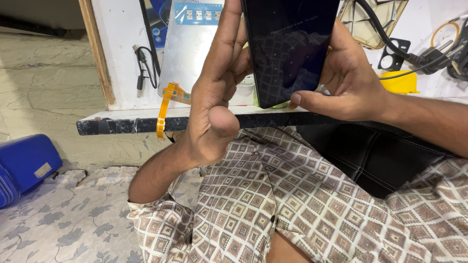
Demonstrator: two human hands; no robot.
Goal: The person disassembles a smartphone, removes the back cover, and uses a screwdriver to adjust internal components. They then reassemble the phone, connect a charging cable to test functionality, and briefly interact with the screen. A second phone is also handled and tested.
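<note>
A dark smartphone point(287, 46) with a black glossy screen is held upright over the edge of a white workbench point(124, 53). My left hand point(214, 92) presses along the phone's left side, fingers stretched upward. My right hand point(343, 80) grips the phone's right side, its thumb lying across the lower right corner of the screen. The phone's top runs out of the frame.
A silver panel point(187, 53) with an orange flex cable point(163, 109) lies on the bench. A black cable point(142, 65) hangs at left. A yellow object point(400, 84) and black adapters point(429, 56) sit at right. A blue case point(24, 165) lies on the flowered cloth.
</note>
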